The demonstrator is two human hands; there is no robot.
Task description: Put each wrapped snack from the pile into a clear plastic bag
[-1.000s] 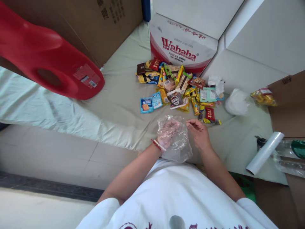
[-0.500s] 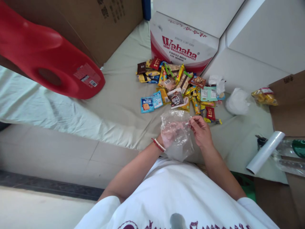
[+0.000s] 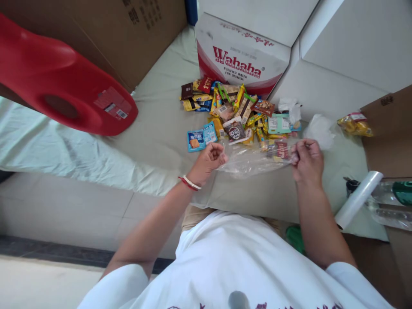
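A clear plastic bag is stretched sideways between my two hands. My left hand, with a white and red bracelet at the wrist, pinches one end of it. At the other end my right hand grips the bag with curled fingers. Just beyond lies a pile of wrapped snacks in yellow, brown, red and green packaging. Part of a red packet shows through the plastic. A blue snack packet lies close to my left hand.
Behind the pile stands a white and red Wahaha carton. A large red jug lies at the left. On the right are a crumpled white bag, a bag of yellow snacks, a plastic roll and clear bottles.
My hands have moved apart, left hand leftward and right hand rightward. The bag, which was around my left hand, is now pulled out wide between both hands.
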